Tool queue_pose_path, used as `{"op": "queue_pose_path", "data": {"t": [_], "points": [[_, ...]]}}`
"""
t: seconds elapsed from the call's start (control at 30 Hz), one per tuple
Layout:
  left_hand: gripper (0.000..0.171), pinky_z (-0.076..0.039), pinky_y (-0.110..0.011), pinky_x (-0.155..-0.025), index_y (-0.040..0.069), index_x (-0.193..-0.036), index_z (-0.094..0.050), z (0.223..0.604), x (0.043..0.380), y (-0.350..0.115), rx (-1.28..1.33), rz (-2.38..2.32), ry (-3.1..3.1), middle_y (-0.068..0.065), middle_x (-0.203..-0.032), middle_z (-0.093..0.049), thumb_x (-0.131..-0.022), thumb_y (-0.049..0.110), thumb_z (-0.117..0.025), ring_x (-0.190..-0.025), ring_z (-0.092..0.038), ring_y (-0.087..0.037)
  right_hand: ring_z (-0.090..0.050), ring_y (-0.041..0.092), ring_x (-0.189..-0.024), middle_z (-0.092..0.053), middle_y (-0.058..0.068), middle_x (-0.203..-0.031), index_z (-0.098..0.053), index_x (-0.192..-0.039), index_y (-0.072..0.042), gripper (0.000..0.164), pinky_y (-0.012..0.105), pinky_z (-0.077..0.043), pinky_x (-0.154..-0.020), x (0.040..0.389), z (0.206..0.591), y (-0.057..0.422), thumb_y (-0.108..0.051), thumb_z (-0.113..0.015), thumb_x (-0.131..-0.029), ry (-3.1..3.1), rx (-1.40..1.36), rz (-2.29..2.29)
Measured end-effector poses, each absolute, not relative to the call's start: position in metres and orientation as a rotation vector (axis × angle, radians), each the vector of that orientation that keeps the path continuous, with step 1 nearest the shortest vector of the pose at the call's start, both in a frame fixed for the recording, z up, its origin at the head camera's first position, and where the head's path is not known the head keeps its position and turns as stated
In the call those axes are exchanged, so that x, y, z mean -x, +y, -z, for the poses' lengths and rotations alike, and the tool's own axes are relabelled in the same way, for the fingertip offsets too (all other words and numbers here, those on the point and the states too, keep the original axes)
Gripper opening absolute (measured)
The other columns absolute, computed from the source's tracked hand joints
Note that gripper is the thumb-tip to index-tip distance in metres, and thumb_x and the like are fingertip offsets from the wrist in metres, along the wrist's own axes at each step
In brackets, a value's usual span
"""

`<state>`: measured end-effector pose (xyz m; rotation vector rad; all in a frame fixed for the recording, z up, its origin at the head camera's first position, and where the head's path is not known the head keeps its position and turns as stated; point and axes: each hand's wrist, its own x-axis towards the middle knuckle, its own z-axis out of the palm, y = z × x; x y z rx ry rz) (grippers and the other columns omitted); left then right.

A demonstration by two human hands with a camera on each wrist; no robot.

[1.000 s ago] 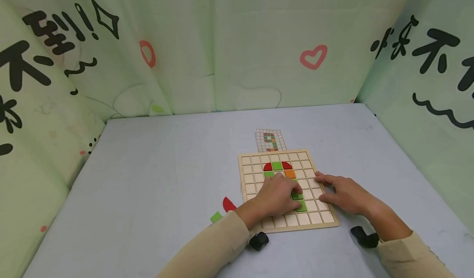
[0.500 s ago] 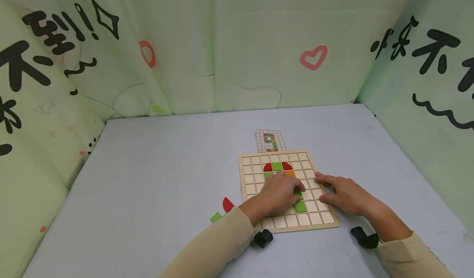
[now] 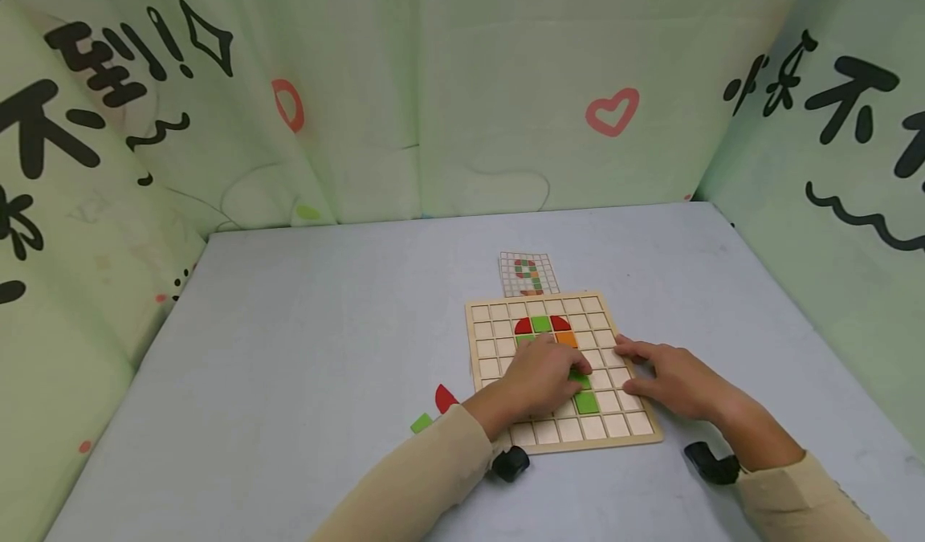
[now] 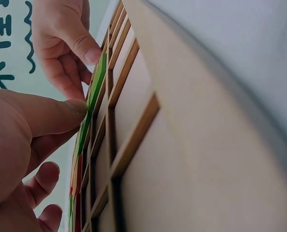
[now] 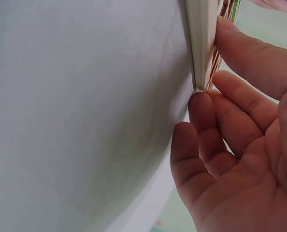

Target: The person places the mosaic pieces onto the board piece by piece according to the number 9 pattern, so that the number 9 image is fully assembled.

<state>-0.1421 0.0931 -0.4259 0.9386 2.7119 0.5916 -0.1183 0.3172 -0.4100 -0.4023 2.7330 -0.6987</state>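
A wooden grid board (image 3: 494, 331) lies on the table, with red, green and orange pieces set in its cells. My left hand (image 3: 543, 373) is over the middle of the board. In the left wrist view its thumb (image 4: 76, 106) and forefinger pinch at a green square tile (image 4: 99, 79) in the green column. The left palm hides several cells in the head view. My right hand (image 3: 675, 377) rests against the board's right rim, fingers loosely spread. In the right wrist view, the thumb (image 5: 250, 55) and fingertips touch the wooden edge (image 5: 204, 48).
A printed pattern card (image 3: 511, 283) lies just behind the board. Left of the board are a loose red quarter-round piece (image 3: 445, 398) and a green square piece (image 3: 421, 422), near the left forearm. Patterned curtains (image 3: 470, 84) stand behind the white table (image 3: 325, 325).
My left hand shifts slightly toward the right and back, staying over the green column. More of the lowest green tile shows. My right hand stays at the rim.
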Motion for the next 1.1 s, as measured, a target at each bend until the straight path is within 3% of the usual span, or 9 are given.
{"op": "queue_pose_path", "data": {"t": [0.23,0.77,1.1], "points": [[0.022,-0.035,-0.029,-0.085,0.030,-0.114,-0.075,0.423,0.142,0.083,-0.925,-0.656,2.697,0.024,-0.098,-0.066,-0.093,0.024,-0.070,-0.089,-0.045,-0.007,-0.038,0.050,-0.135,-0.043,0.022,-0.150,-0.054,-0.139,0.003,0.059,0.064,-0.033,-0.103,0.118,0.411,0.317,-0.023,-0.074,-0.090,2.730,0.394,0.703],[0.021,-0.036,-0.032,-0.080,0.024,-0.111,-0.077,0.411,0.146,0.040,-0.813,-0.785,2.724,0.015,-0.092,-0.067,-0.091,0.027,-0.075,-0.092,-0.045,-0.012,-0.038,0.051,-0.135,-0.043,0.021,-0.150,-0.054,-0.139,0.004,0.061,0.064,-0.033,-0.103,0.118,0.411,0.316,-0.024,-0.075,-0.090,2.736,0.379,0.681],[0.020,-0.037,-0.039,-0.089,0.022,-0.109,-0.077,0.413,0.146,0.013,-0.686,-0.861,2.737,0.011,-0.104,-0.069,-0.091,0.030,-0.075,-0.097,-0.047,-0.014,-0.037,0.051,-0.136,-0.043,0.021,-0.150,-0.053,-0.140,0.003,0.061,0.064,-0.033,-0.103,0.119,0.413,0.317,-0.025,-0.075,-0.090,2.738,0.374,0.683]]}}
